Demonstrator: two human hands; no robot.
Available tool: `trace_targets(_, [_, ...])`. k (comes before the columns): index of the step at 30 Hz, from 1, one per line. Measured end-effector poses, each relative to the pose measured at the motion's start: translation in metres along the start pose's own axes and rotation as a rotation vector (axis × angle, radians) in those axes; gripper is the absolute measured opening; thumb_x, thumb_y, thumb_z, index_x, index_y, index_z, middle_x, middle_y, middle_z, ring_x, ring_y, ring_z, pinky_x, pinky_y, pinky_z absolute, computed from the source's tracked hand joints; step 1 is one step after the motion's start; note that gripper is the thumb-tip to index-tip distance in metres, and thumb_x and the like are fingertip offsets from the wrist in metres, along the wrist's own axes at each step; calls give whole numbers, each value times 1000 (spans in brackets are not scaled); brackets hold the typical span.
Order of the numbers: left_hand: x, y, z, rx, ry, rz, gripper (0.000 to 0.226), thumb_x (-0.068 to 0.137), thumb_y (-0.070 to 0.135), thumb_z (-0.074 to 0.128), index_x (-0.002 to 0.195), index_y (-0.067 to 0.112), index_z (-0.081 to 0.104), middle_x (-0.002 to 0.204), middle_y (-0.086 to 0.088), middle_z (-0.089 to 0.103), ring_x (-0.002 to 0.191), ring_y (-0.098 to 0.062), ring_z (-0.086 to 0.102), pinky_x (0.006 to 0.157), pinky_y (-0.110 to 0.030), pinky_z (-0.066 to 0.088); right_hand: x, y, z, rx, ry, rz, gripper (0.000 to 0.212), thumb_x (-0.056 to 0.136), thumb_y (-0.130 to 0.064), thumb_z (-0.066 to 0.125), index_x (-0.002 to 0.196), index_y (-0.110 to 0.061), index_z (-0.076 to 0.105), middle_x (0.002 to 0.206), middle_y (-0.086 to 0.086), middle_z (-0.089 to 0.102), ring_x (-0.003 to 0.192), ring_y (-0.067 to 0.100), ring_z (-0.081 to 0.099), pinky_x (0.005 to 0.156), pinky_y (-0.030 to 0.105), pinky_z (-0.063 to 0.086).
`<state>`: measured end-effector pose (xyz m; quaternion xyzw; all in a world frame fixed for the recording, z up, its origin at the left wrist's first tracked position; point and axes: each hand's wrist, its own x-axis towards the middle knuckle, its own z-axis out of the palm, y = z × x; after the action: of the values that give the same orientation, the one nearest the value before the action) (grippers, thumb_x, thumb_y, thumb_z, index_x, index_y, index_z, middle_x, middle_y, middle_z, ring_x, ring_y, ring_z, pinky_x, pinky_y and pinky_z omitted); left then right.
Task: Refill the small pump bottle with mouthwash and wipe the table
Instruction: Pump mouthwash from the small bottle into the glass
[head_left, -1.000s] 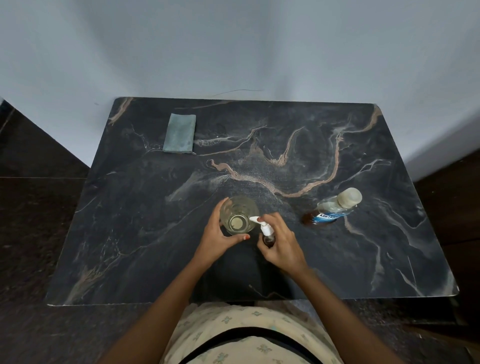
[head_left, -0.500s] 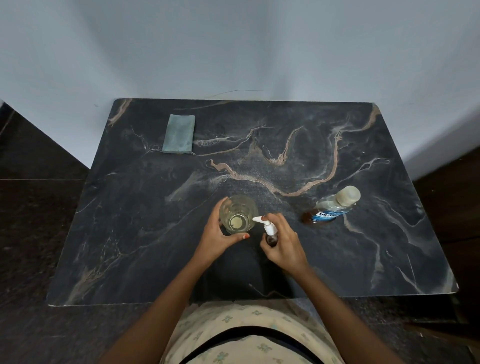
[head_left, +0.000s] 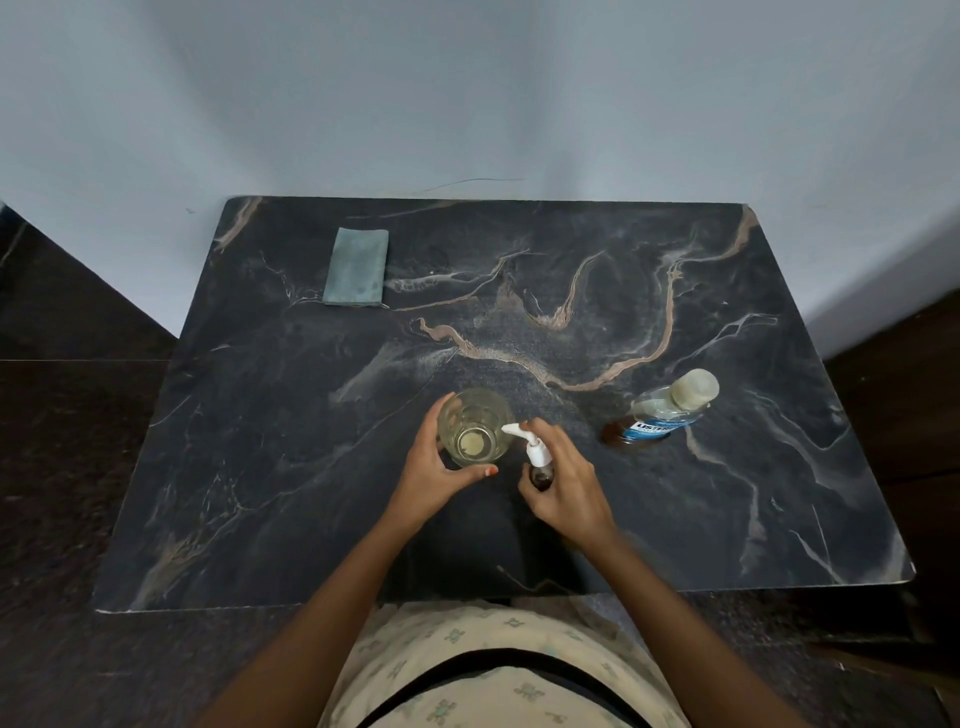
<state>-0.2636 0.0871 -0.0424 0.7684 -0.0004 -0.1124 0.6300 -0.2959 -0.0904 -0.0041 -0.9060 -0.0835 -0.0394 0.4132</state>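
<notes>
Frame centre: left hand (head_left: 441, 470) wraps the glass (head_left: 475, 426), likely steadying it. Right hand (head_left: 569, 486) curls round the small pump bottle (head_left: 540, 460) just right of it, nozzle aimed at the glass rim, probably to pump into it. The bottle has a white pump head and dark body. Mouthwash bottle (head_left: 660, 415) stands at right, cloth (head_left: 356, 274) upper left.

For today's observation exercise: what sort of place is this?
Probably a room at home: a dark marble table against a plain wall, with a mouthwash bottle and glass.
</notes>
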Motion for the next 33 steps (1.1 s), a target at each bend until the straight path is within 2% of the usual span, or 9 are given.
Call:
trace_targets(3, [0, 0, 0, -2, 1, 1, 95, 58, 12, 85, 135, 22, 31, 138, 1, 43, 127, -12, 43, 106, -40, 38, 1, -2, -1, 9, -12, 9, 61, 74, -3, 62, 127, -24, 42, 115, 5, 57, 93, 22, 60, 71, 44, 54])
trace_targets(8, [-1, -1, 0, 3, -2, -11, 96, 59, 14, 85, 138, 19, 31, 139, 4, 42, 128, -11, 42, 107, -42, 38, 2, -6, -2, -64, 5, -52, 64, 69, 4, 68, 119, -23, 39, 102, 14, 62, 80, 30, 65, 61, 40, 56])
trace_targets(10, [-1, -1, -1, 2, -2, -14, 96, 59, 15, 85, 138, 21, 31, 139, 5, 42, 128, -11, 42, 107, -42, 37, 2, -5, -2, -79, 15, -55, 61, 66, 6, 70, 117, -16, 46, 99, 16, 63, 78, 32, 65, 60, 43, 57])
trace_targets(13, [-1, -1, 0, -1, 3, -11, 95, 58, 16, 85, 136, 25, 31, 139, 3, 42, 128, -11, 42, 107, -41, 37, 3, -3, -2, -57, 11, -6, 55, 68, 5, 67, 120, -7, 51, 106, 15, 61, 86, 33, 64, 66, 49, 56])
trace_targets(17, [0, -2, 0, -1, 0, -4, 95, 58, 17, 85, 136, 24, 31, 138, 7, 42, 128, -10, 41, 107, -40, 37, 4, -3, -1, -17, -18, 8, 62, 74, -2, 63, 130, -19, 42, 113, 8, 57, 91, 27, 61, 72, 46, 55])
trace_targets(21, [0, -2, 0, 0, 3, 2, 96, 57, 18, 85, 135, 29, 30, 138, 6, 43, 127, -9, 42, 106, -36, 37, 4, -5, 0, -43, 4, -31, 65, 70, 1, 67, 120, -29, 37, 105, 13, 59, 83, 30, 63, 64, 43, 56])
trace_targets(24, [0, -2, 0, -3, 4, 5, 95, 57, 18, 85, 134, 31, 29, 138, 4, 43, 127, -10, 42, 106, -34, 37, 4, -4, -1, -67, 20, -46, 64, 68, 3, 69, 114, -28, 37, 98, 13, 61, 77, 29, 64, 60, 39, 55])
trace_targets(30, [0, -2, 0, -3, 7, 15, 95, 58, 15, 85, 132, 34, 29, 139, 2, 42, 127, -10, 42, 105, -35, 38, 4, -3, -2, 0, 24, -31, 65, 74, -3, 63, 127, -30, 36, 112, 8, 60, 89, 25, 63, 70, 40, 56])
trace_targets(33, [1, -3, 0, -10, 4, 15, 95, 58, 14, 85, 133, 31, 29, 138, 3, 43, 127, -10, 42, 106, -35, 37, 4, -3, -2, -32, 22, -55, 66, 72, -1, 66, 124, -29, 36, 107, 11, 60, 85, 28, 64, 65, 41, 57])
